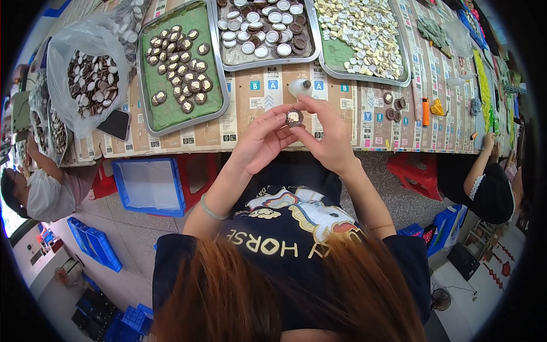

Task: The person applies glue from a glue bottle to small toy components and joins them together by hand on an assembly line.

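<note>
Both hands, the left hand (259, 142) and right hand (327, 139), pinch one small round brown disc (294, 117) between fingertips, held just above the table's (250, 122) near edge, below the trays.

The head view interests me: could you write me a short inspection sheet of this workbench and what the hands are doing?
Surface: long table covered with printed cardboard sheets.
Job's things: small round dark disc with pale centre, pinched by the fingers of the left hand and right hand.
Clutter: green-lined tray of dark discs; middle tray of white and dark discs; right tray of pale pieces; plastic bag of discs; black phone; orange lighter.
Cables: nothing seen.
Surroundings: blue crate, red stool, other people seated at both ends.
</note>
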A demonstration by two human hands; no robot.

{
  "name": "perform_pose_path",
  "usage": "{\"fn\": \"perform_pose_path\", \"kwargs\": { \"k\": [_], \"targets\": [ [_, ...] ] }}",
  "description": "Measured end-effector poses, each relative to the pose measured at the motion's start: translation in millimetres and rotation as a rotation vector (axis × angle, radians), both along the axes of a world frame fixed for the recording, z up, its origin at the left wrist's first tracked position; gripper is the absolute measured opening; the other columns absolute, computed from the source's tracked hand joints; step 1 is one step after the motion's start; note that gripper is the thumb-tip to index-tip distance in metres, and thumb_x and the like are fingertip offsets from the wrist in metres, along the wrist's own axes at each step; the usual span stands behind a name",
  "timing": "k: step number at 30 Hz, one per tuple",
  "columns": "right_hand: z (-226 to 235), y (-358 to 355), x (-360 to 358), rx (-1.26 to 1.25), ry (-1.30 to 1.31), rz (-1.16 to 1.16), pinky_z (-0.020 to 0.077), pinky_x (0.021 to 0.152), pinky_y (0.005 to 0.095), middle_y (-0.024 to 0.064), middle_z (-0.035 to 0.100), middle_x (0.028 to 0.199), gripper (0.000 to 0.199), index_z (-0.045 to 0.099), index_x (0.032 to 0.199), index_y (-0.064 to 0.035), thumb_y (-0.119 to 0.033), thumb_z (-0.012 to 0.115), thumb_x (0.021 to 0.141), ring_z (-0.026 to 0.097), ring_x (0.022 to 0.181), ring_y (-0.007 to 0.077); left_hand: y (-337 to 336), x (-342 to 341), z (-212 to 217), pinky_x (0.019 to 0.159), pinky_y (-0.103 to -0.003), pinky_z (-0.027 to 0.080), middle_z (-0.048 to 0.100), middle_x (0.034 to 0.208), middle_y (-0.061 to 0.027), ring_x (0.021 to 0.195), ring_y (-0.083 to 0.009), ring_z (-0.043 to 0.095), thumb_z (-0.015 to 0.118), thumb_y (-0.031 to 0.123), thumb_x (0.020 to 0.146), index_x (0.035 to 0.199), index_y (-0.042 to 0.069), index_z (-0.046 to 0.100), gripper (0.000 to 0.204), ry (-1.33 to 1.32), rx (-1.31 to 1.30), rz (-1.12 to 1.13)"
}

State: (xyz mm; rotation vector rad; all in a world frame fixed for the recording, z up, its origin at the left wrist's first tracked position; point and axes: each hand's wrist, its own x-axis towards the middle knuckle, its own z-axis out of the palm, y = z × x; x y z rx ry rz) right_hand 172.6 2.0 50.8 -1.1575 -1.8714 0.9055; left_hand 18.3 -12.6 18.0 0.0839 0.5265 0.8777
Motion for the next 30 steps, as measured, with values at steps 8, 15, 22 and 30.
{"fn": "perform_pose_path", "kwargs": {
  "k": [8,15,22,30],
  "targets": [
    [2,-1,-4,0.032,-0.036,0.061,0.0419,0.074,0.0343,0.0132,0.054,0.093,0.057,0.040,0.117,-0.0007,-0.004,0.063,0.065,0.051,0.085,0.0272,1,1,0,0.073,-0.029,0.042,0.054,0.088,-0.0043,0.082,-0.0117,0.052,0.047,0.010,0.081,0.105,0.005,0.047,0.024,0.061,-0.054,-0.040],
    [1,-2,-1,-0.074,0.038,0.050,0.0414,0.077,0.0338,0.0140,0.054,0.096,0.057,0.040,0.118,-0.0012,-0.007,0.064,0.066,0.052,0.088,0.0268,1,1,7,0.073,-0.030,0.043,0.053,0.084,-0.0036,0.079,-0.0113,0.052,0.046,0.011,0.082,0.105,0.005,0.046,0.023,0.090,-0.090,-0.040],
    [5,-2,-3,-0.058,0.064,0.055,0.0415,0.077,0.0326,0.0134,0.055,0.097,0.056,0.042,0.117,-0.0017,-0.007,0.065,0.066,0.053,0.089,0.0251,7,-16,1,0.070,-0.027,0.044,0.055,0.085,-0.0042,0.076,-0.0119,0.053,0.049,0.010,0.081,0.099,0.005,0.049,0.019,0.080,-0.079,0.016],
    [-7,3,22,-0.066,0.207,-0.255,0.0423,0.071,0.0262,0.0092,0.057,0.089,0.037,0.050,0.106,-0.0004,-0.004,0.061,0.071,0.053,0.080,0.0150,84,-119,-19,0.065,-0.025,0.044,0.060,0.083,-0.0077,0.074,-0.0172,0.057,0.054,0.007,0.076,0.089,0.001,0.058,0.015,1.601,0.436,0.227]
  ]
}}
